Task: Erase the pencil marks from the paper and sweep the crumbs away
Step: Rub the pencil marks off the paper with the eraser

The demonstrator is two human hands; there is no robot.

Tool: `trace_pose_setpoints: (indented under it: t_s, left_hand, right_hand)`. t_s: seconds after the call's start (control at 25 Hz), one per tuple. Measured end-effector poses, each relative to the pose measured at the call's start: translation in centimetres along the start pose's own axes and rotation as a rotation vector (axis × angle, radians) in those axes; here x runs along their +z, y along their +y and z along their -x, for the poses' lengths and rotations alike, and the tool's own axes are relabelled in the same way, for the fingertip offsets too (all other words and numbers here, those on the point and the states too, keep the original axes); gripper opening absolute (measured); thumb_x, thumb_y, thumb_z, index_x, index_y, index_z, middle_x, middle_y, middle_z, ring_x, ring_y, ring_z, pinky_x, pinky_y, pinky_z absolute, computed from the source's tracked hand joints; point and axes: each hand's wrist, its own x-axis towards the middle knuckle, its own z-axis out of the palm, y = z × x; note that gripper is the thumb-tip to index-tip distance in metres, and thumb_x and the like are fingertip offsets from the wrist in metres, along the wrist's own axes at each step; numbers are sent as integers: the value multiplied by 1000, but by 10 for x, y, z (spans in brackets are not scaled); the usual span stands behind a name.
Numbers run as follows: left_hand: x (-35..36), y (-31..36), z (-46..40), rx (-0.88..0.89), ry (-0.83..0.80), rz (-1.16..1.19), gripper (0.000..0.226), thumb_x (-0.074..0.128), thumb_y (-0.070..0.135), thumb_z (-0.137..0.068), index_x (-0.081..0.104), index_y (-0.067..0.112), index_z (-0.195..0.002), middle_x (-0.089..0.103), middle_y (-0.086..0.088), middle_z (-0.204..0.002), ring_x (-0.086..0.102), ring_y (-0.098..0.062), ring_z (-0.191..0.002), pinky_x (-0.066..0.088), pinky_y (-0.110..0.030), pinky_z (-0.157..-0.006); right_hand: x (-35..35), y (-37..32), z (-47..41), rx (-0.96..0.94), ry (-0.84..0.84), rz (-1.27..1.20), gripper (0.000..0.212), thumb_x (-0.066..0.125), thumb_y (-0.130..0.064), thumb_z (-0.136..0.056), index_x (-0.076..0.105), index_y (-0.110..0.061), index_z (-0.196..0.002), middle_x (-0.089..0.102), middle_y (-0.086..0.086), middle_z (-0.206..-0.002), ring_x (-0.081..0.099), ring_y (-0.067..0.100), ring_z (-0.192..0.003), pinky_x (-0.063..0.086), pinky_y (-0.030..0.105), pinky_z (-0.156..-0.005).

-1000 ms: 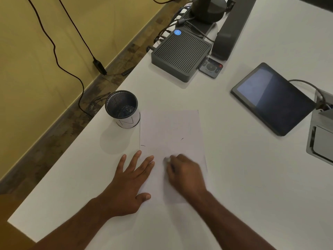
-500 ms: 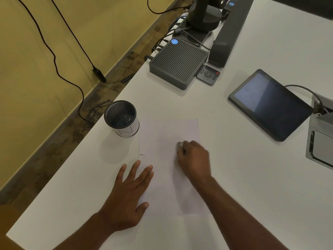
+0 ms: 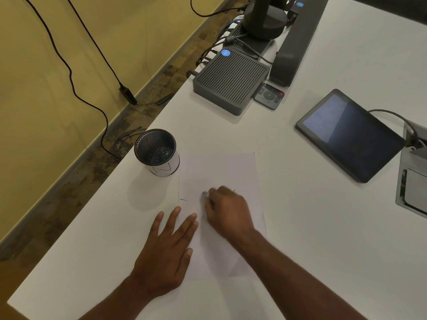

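A sheet of paper [image 3: 221, 179] is lying on the white surface [image 3: 300, 227], a short pencil mark [image 3: 183, 200] showing near its left edge. The right hand [image 3: 227, 213] is clenching a blurred pale eraser [image 3: 205, 193] against the paper. The left hand [image 3: 166, 252] is lying flat, fingers spread, grasping nothing, pinning the paper's left edge. A mesh cup [image 3: 157, 152] is standing just beside the paper's far left corner.

1. The right hand [image 3: 227, 212] is blurred; a small pale thing at its fingertips cannot be told.
2. The hand covers part of the paper [image 3: 219, 172].
3. The grey box [image 3: 413, 181] is cut by the right edge.
4. The contents of the mesh cup [image 3: 156, 150] are unclear.
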Motion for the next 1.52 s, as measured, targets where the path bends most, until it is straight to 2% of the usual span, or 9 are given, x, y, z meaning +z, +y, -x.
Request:
trace_pose_setpoints:
  t_s: [0.08,0.24,0.48,0.68,0.88,1.08,1.16,1.32,1.52]
  left_hand:
    - [2,0,0,2,2,-18,59,23,40,-108,35,15,-160,28,1,-171,17,-30,-160,23,-63,-121]
    - [2,1,-2,-10,25,-15,57,26,39,-108,38,14,-158,28,2,-170,16,-27,-161,25,-64,-121]
    - [5,0,-1,-17,37,-3,58,28,40,-107,37,16,-159,29,3,-170,17,-26,-160,24,-63,-122]
    - [7,-1,-1,-12,63,7,58,28,41,-107,37,16,-159,27,4,-171,17,-26,-161,24,-64,-122]
    - [9,-1,-1,-4,76,21,59,33,38,-105,36,16,-159,29,3,-170,17,-27,-160,24,-65,-122]
    - [8,0,-2,-10,73,11,58,33,38,-106,38,15,-159,26,4,-171,16,-27,-161,24,-64,-123]
    - [7,0,-2,-9,75,7,58,33,38,-105,38,15,-159,26,3,-171,16,-27,-161,23,-64,-123]
    - [8,0,-1,-10,66,-3,59,30,40,-106,38,16,-159,28,3,-170,17,-27,-161,26,-64,-122]
    - [8,0,-2,-9,79,-19,59,29,39,-106,37,14,-159,27,1,-171,15,-27,-161,24,-64,-123]
  right_hand:
    - [-3,11,-11,-29,-15,34,28,53,-25,-95,62,-12,-72,58,5,-66,53,25,-53,36,25,-52]
    - [-35,52,-59,312,126,132,37,46,-28,-97,51,-12,-64,49,5,-63,54,32,-63,28,30,-57]
    - [0,8,-30,-64,-5,35,28,55,-22,-93,60,-10,-68,55,6,-63,49,25,-51,28,25,-53]
    - [-36,48,-84,295,129,128,36,47,-26,-97,56,-9,-67,54,11,-67,58,34,-69,26,30,-58]
    - [3,-6,2,-53,-63,18,30,51,-27,-92,57,-15,-66,55,3,-62,48,24,-48,28,26,-51]
    - [-41,52,-37,282,109,123,39,51,-28,-95,47,-14,-60,52,7,-60,52,31,-58,31,30,-55]
    - [-35,35,-18,236,126,94,36,54,-29,-94,51,-14,-61,53,6,-60,54,30,-56,31,29,-53]
    - [-4,7,56,-11,-53,-5,28,58,-28,-91,54,-19,-65,53,-1,-60,50,20,-47,33,24,-46]
    - [-34,45,16,250,169,89,35,62,-23,-91,51,-16,-59,49,2,-56,47,25,-49,26,28,-49]
